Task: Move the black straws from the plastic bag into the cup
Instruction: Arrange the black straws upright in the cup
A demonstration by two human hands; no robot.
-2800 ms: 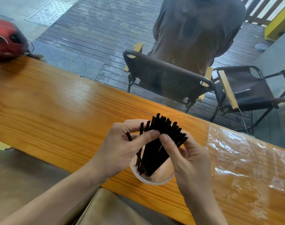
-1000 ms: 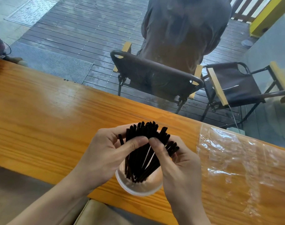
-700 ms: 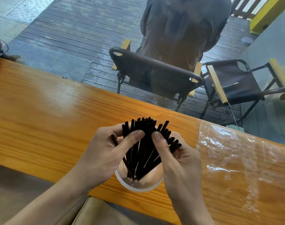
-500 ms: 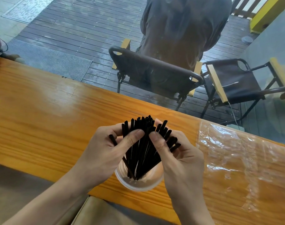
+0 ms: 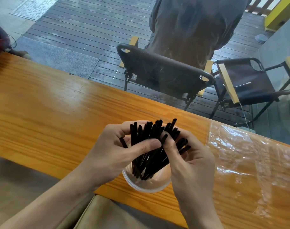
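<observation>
Here, black straws [image 5: 150,146] bunched in a cup [image 5: 146,184], lower ends hidden by the thumbs.
From the head view: thin, matte, fanned at the tops; pinched on one side by left hand [image 5: 114,156], on the other by right hand [image 5: 190,164], fingers closed on the bundle. Cup round, translucent, far rim covered by hands. Crinkled clear plastic bag [image 5: 250,162] flat just to the right on glossy wooden counter [image 5: 50,116], cut off at frame edge.

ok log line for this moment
black straws in cup | left hand, right hand both gripping bundle | plastic bag flat, right
</observation>
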